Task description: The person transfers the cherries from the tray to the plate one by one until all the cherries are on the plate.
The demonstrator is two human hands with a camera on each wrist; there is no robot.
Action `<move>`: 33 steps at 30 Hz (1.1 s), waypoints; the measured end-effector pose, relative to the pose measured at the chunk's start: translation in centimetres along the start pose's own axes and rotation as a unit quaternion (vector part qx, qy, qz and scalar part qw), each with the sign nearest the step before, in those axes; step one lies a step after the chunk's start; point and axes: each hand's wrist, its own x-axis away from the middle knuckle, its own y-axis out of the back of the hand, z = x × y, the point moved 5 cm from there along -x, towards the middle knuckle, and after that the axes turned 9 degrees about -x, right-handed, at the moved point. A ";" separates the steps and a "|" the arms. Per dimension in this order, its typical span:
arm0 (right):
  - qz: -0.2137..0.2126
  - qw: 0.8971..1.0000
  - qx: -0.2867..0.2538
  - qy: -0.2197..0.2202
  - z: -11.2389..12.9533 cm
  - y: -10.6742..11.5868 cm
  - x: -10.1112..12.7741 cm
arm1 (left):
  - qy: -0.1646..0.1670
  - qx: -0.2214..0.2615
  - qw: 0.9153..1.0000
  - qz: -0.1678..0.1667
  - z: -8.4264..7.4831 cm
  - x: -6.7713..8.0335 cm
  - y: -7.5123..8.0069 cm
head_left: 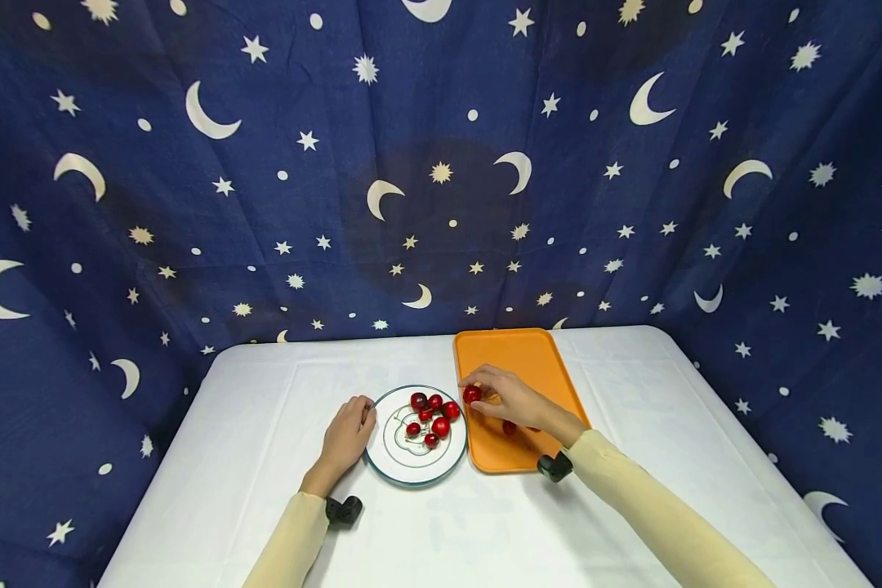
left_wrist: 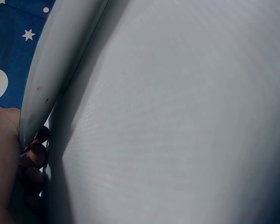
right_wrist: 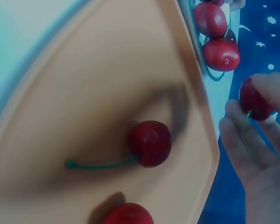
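My right hand pinches a red cherry between thumb and fingertips, above the left edge of the orange tray. Beneath that hand, a cherry with a green stem lies on the tray, and a second cherry is partly cut off by the right wrist view's lower border. To the left stands a white plate with a dark rim, bearing several cherries. My left hand grips the plate's left rim; the left wrist view has its curled fingers at the edge.
A white cloth covers the table under plate and tray. Behind and at both sides hangs a dark blue curtain with moons and stars. The plate's right rim sits close against the tray's left edge.
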 end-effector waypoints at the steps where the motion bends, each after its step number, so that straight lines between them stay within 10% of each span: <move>1: -0.001 1.000 -0.005 -0.005 0.0 0.0 -0.1 | 0.000 0.000 1.000 0.000 0.0 0.0 0.0; 33: 0.059 0.997 0.009 0.043 1.1 -2.4 -0.9 | 0.002 0.000 1.000 -0.007 0.0 0.1 0.0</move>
